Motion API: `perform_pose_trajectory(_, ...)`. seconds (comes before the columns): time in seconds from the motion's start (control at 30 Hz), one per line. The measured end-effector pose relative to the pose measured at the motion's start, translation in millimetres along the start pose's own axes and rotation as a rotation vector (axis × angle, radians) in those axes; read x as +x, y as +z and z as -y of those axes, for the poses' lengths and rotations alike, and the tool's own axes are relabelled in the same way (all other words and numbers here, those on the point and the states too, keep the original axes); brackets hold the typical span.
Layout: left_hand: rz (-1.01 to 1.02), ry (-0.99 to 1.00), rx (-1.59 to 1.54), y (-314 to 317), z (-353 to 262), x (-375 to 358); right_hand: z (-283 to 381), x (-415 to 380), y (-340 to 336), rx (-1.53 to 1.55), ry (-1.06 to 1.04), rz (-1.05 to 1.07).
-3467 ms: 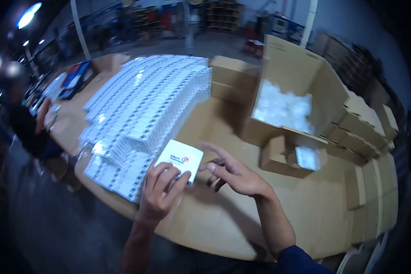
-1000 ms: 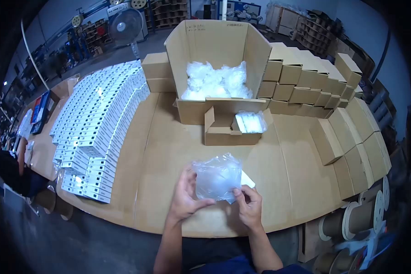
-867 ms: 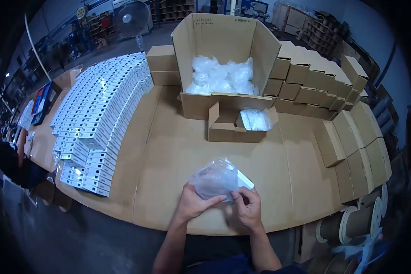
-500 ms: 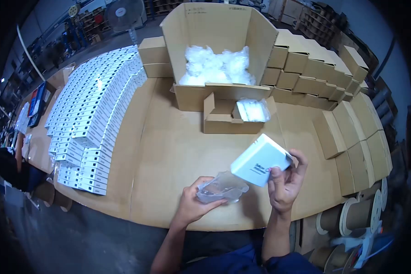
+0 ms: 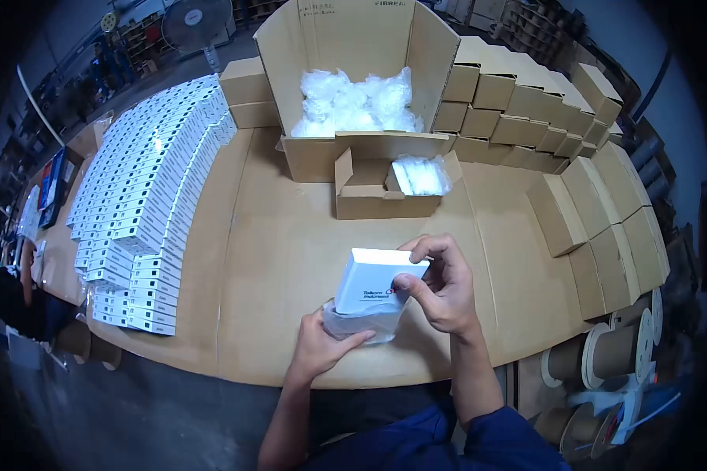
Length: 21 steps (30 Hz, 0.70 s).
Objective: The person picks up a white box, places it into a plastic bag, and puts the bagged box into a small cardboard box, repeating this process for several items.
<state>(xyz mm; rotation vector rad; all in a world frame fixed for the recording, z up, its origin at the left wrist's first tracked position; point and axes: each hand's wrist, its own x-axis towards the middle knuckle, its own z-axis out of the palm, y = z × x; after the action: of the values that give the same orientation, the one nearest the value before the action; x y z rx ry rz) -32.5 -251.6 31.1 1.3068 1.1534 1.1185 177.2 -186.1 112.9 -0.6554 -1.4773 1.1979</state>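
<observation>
White box (image 5: 375,276) in right hand (image 5: 434,276)

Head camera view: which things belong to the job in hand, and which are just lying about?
In the job:
- clear plastic bag, left hand
- flat white box, right hand
- probably stacked white boxes, tall open cardboard carton

Seemingly lying about:
- round grey fan
- white-rimmed brown spools

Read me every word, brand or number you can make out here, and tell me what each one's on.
"Telkom Indonesia": on the white box in the right hand; a line beneath it is too small to read.
"FIBREAL": inside the back wall of the large open carton, top right, as best I can tell; the print at top left there is too blurred.
Stacked white boxes: dark print, too small to read.
</observation>
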Motion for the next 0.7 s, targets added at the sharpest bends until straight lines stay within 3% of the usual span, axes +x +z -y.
perform_pose_trajectory(0.3, -0.011, -0.040, 0.003, 1, 8, -6, -11, 8, -10, -0.043, -0.044, 0.182)
perform_pose_trajectory(0.53, -0.020, 0.010, -0.007, -3, 16, -8, -9, 11, 6, -0.142, 0.089, 0.121)
perform_pose_trajectory(0.63, -0.002, 0.009, -0.332, -2, 20, -11, -19, 18, 8, -0.344, 0.011, 0.099)
perform_pose_trajectory(0.7, -0.024, -0.008, -0.505, 2, 24, -12, -20, 19, 10, -0.360, 0.092, 0.102)
